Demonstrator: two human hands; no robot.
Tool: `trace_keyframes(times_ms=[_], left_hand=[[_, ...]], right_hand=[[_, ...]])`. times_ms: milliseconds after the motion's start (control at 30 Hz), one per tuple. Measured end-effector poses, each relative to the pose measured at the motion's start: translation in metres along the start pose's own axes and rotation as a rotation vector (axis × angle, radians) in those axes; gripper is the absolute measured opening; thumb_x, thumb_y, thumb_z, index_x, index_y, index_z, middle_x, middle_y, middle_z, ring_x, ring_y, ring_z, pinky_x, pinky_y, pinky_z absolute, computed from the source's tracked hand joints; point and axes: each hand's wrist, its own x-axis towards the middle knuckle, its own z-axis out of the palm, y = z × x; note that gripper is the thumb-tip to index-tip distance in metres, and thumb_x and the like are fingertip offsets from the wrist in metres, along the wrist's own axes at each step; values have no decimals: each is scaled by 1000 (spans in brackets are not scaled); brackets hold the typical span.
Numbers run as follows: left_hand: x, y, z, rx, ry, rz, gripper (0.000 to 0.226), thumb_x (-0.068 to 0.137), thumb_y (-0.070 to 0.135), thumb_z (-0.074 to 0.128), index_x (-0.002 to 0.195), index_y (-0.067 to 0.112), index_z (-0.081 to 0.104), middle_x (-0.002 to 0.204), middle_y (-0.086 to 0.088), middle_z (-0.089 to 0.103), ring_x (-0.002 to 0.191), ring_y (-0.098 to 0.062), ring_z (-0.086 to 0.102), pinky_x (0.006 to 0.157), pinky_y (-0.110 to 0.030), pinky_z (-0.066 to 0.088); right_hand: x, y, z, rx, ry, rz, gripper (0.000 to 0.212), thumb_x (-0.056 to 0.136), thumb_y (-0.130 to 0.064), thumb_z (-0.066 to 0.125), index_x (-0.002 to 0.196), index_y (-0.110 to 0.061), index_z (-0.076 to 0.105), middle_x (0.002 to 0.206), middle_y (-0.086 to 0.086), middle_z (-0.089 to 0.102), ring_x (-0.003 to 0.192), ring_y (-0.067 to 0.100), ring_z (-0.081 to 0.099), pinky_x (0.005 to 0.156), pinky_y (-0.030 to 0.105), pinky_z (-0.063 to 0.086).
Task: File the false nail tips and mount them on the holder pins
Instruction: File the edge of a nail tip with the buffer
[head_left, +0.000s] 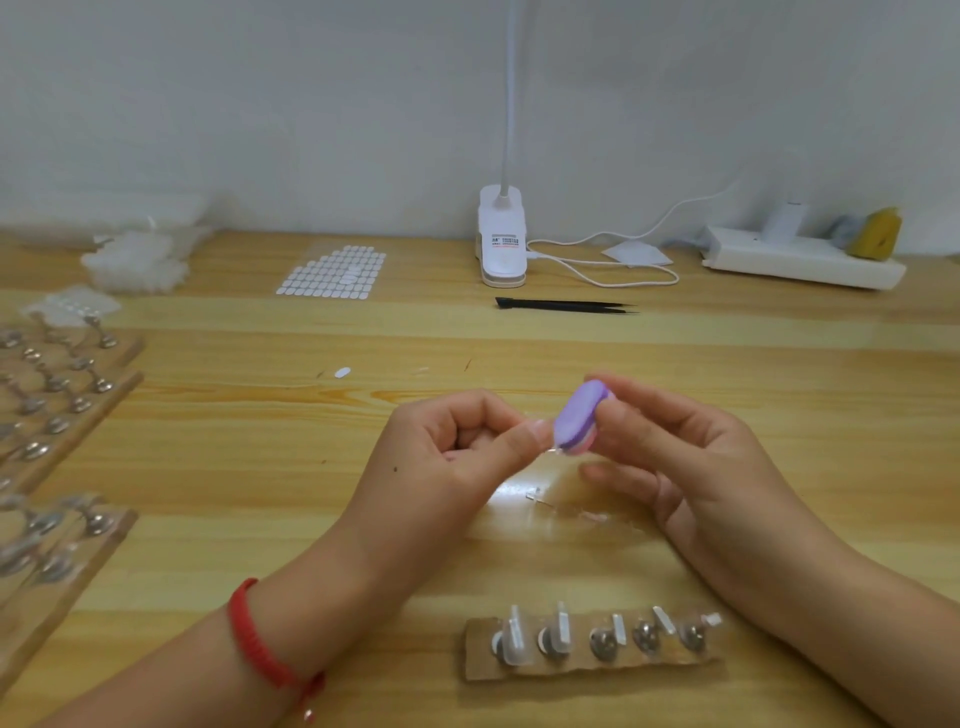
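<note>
My left hand pinches a small clear false nail tip between thumb and forefinger. My right hand grips a purple file block, whose lower edge touches the tip. Close to me, a small wooden holder strip carries several metal pins; two on the left bear clear nail tips, and the others have narrow white strips on top. A few loose clear tips lie on the table under my hands.
Wooden holder strips with pins fill the left edge. A pile of clear tips, a sheet of white adhesive tabs, a clip lamp with cable, black tweezers and a white power strip lie farther back.
</note>
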Motion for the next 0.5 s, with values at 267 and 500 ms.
trace_keyframes(times_ms=[267, 500], left_hand=[[0, -3, 0, 6, -8, 17, 20, 76, 19, 68, 65, 3, 62, 49, 3, 24, 42, -6, 19, 41, -8, 23], [1, -2, -1, 10, 29, 35, 19, 73, 24, 68, 63, 9, 63, 50, -1, 25, 43, -6, 20, 42, -6, 26]], right_hand=[[-1, -2, -1, -32, -22, 8, 49, 54, -38, 88, 98, -21, 78, 90, 9, 76, 74, 17, 73, 61, 20, 56], [-2, 0, 2, -148, -70, 15, 54, 54, -46, 90, 101, -23, 77, 96, 6, 76, 77, 20, 74, 62, 22, 56]])
